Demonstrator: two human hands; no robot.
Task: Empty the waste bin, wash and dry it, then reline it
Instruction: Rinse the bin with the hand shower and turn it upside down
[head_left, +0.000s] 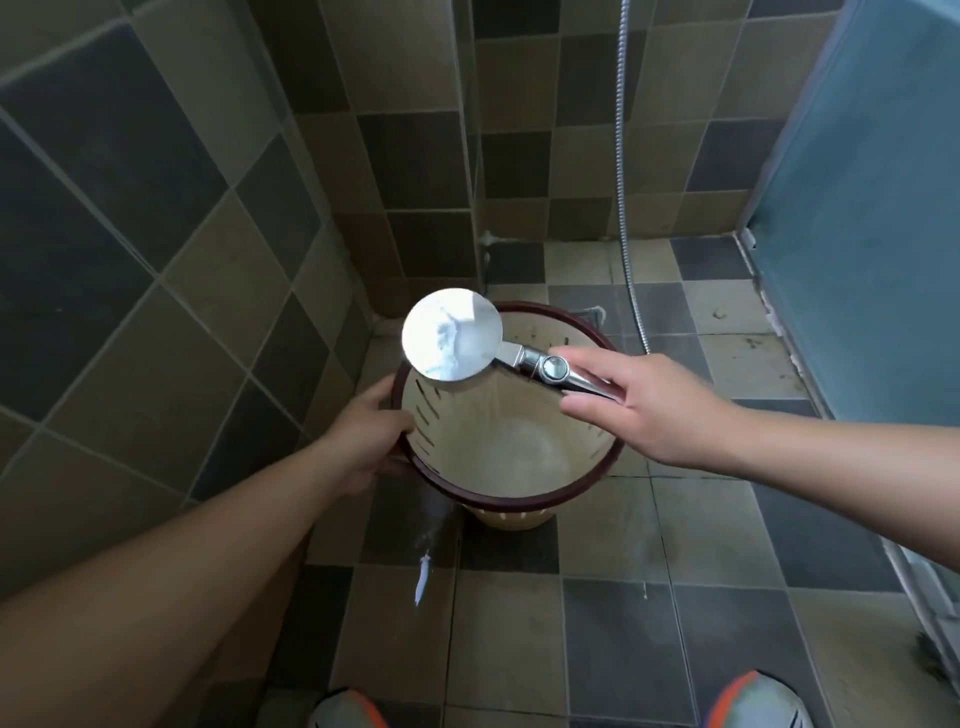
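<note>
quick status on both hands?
Left hand: closed on the waste bin rim.
Right hand: holding the shower head by its handle, fingers loosely wrapped, over the bin.

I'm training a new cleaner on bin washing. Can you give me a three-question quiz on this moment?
1. True or false: the waste bin still has a liner in it.
2. Which hand grips the bin's dark rim?
3. The shower head is: A) lying on the floor, B) held over the bin, C) hung on the wall.

Key: 1. False, it is bare inside. 2. The left hand. 3. B, held in the right hand.
</note>
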